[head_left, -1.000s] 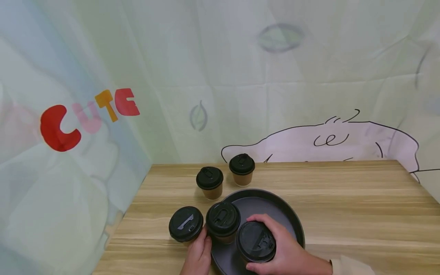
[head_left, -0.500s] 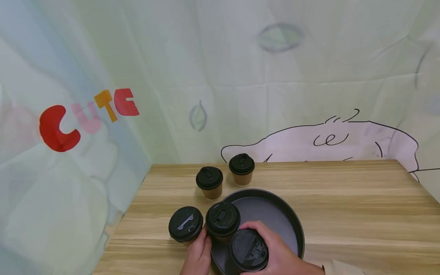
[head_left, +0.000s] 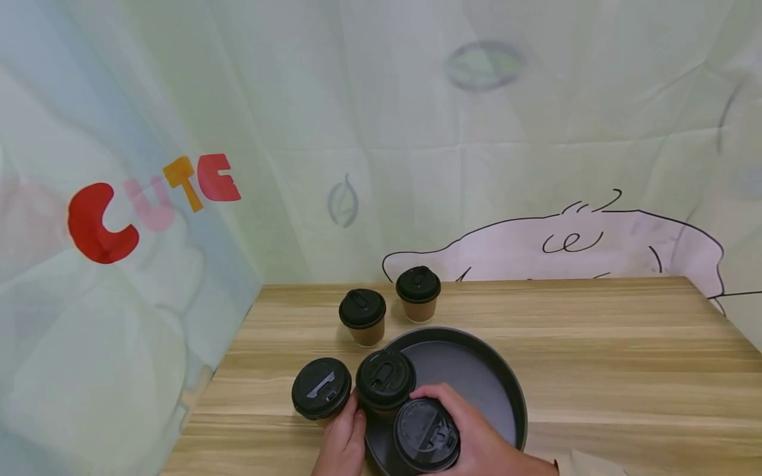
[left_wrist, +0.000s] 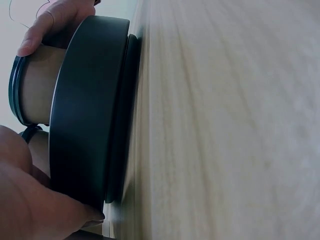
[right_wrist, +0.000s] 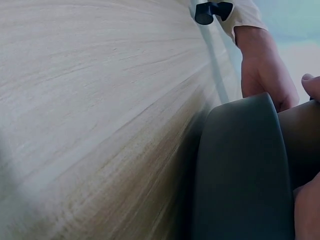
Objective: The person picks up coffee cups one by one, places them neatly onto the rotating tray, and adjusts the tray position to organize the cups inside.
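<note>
In the head view my right hand [head_left: 476, 436] grips a lidded paper coffee cup [head_left: 426, 433] from its right side, over the near part of a round dark tray [head_left: 514, 396]. The tray wall hides the cup's base in the left wrist view. Close behind it, a second coffee cup [head_left: 385, 378] stands inside the tray at the left. My left hand [head_left: 344, 439] lies along the tray's left outer wall, its fingers fairly straight, between the tray and a third lidded cup [head_left: 322, 388] on the table. In the left wrist view its fingertips [left_wrist: 95, 216] reach low on the tray wall.
Beyond the tray, two more lidded cups stand on the wooden table [head_left: 625, 370]: one at the back left [head_left: 363, 317], another farther back [head_left: 419, 294]. A printed curtain [head_left: 297, 132] hangs behind the table and along its left side.
My right hand has brought its cup left and toward the near edge, closer to the other cup in the tray. The left hand, the tray and the other cups have stayed put.
</note>
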Tool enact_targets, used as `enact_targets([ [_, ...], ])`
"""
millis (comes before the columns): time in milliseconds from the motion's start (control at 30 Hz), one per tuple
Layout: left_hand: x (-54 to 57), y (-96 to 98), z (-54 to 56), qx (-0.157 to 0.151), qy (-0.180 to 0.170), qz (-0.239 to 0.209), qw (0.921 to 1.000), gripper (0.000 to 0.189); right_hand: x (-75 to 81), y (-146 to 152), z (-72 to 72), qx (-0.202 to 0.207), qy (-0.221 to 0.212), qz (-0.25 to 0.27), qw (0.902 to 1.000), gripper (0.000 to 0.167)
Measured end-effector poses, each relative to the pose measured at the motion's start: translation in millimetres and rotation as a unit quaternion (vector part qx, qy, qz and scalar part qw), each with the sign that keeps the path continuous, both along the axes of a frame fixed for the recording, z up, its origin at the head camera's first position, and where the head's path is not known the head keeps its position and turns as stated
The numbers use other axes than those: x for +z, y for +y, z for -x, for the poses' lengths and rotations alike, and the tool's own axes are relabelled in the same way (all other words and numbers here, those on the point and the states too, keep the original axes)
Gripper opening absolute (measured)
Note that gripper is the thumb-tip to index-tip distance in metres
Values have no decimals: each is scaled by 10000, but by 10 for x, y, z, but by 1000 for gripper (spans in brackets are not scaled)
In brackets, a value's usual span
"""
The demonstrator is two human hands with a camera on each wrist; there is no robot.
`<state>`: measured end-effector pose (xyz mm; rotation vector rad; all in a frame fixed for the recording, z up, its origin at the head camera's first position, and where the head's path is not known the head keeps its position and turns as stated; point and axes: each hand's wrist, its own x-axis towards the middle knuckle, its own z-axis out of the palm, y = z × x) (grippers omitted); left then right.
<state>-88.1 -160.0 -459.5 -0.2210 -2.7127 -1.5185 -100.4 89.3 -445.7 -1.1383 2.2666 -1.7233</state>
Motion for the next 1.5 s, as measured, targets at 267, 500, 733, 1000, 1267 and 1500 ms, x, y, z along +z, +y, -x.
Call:
enact_targets([
  [267,-5,6,-4,3,80,27,10000,46,-2,12,2,122,197,-129,9996,85],
  [500,-15,1,-5,13,111,69,9999,45,4,16,6,19,574,-342,9978,86],
  [733,-14,-2,-8,76,161,123,9998,45,57,54,10,148,69,-578,9982,87],
  [1000,-14,-1,4,67,35,44,10000,46,187,212,53,170,-297,-461,9984,83],
  [1267,-92,-18,21,94,106,135,9998,45,311,471,327,-867,649,-548,9926,55],
  [1500,-37,-4,19,46,-22,23,10000,46,218,724,769,-1841,827,-1521,9675,54],
])
